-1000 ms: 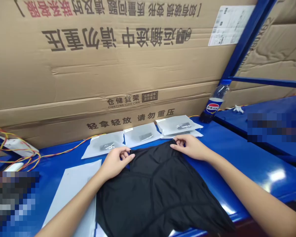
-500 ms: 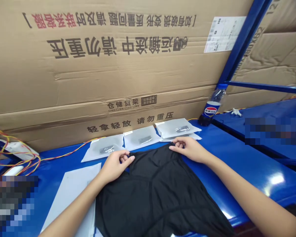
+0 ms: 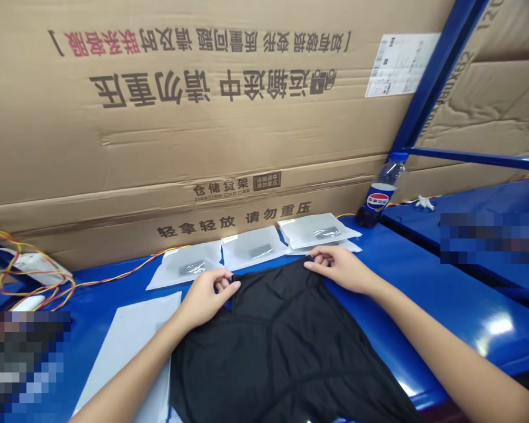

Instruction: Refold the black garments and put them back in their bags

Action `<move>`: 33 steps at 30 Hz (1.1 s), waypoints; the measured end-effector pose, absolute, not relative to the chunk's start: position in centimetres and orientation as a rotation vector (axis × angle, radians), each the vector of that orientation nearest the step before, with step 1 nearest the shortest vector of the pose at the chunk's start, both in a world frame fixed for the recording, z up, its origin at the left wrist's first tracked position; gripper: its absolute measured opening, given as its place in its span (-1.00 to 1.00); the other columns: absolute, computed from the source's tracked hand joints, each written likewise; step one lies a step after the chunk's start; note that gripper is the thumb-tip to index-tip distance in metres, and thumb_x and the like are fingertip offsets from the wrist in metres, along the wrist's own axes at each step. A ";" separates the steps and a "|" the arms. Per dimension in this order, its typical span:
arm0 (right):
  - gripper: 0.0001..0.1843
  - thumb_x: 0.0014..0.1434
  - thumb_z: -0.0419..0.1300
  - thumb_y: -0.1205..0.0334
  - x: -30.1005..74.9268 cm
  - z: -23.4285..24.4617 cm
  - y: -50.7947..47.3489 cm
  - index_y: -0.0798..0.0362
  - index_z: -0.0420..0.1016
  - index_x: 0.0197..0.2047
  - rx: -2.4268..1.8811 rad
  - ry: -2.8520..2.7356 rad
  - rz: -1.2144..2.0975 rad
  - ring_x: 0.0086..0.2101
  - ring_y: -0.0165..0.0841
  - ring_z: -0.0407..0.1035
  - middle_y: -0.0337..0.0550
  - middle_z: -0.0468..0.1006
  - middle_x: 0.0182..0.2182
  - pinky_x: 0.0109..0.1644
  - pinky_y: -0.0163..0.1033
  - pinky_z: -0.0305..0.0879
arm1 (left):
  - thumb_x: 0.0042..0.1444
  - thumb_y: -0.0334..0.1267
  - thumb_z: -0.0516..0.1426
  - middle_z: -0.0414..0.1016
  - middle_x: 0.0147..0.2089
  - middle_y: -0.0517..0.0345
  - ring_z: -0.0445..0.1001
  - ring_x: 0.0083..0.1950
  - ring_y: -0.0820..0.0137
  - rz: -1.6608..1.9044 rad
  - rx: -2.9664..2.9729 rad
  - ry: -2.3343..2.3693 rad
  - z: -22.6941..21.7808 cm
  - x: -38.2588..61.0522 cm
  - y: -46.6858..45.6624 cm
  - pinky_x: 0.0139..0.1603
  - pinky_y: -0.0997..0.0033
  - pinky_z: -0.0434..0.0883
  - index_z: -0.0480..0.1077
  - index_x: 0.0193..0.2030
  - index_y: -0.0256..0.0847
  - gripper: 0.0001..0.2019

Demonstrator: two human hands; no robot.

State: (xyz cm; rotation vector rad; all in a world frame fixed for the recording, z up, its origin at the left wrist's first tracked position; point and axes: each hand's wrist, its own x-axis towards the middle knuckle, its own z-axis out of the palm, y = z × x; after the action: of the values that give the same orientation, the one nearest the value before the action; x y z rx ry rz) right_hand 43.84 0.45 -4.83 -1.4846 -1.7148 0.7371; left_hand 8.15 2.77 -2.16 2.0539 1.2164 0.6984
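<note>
A black cloth garment (image 3: 282, 346), possibly a pair of briefs, lies spread flat on the blue table (image 3: 458, 294), its lower end running out of view. My left hand (image 3: 209, 296) pinches the top edge at its left corner between thumb and fingers. My right hand (image 3: 337, 269) holds the opposite corner of that edge the same way. Just beyond the garment lie several translucent plastic packets with dark contents, the nearest (image 3: 189, 267) close to my left hand and another (image 3: 317, 230) close to my right hand.
A large printed cardboard carton (image 3: 203, 129) stands along the table's far side. A Pepsi bottle (image 3: 379, 191) stands at the far right, by a blue rack upright (image 3: 436, 76). A pale sheet (image 3: 130, 358) lies at left, near a power strip (image 3: 37, 269) and tangled yellow-red wires (image 3: 59, 288).
Both hands still hold the garment's top edge and barely move. The whole scene sits slightly lower in the view and has shifted a little, as the head camera moved.
</note>
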 end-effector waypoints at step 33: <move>-0.70 0.39 0.18 0.00 44.7 -3.7 -10.5 -0.13 0.71 -0.24 -1.377 -1.883 0.543 0.13 0.00 0.55 -0.04 0.74 -0.02 0.27 0.18 0.49 | 0.25 -0.52 0.05 0.72 -0.09 0.12 0.67 -0.05 0.32 0.669 2.677 0.803 0.9 7.2 -6.4 0.00 0.36 0.63 0.59 -0.16 -0.05 -0.66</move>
State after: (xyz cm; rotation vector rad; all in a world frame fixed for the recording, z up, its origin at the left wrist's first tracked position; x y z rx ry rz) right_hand 44.75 -10.46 -3.68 -1.3775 -1.8827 0.5432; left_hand 7.17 -6.41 0.92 2.6772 0.8025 0.6692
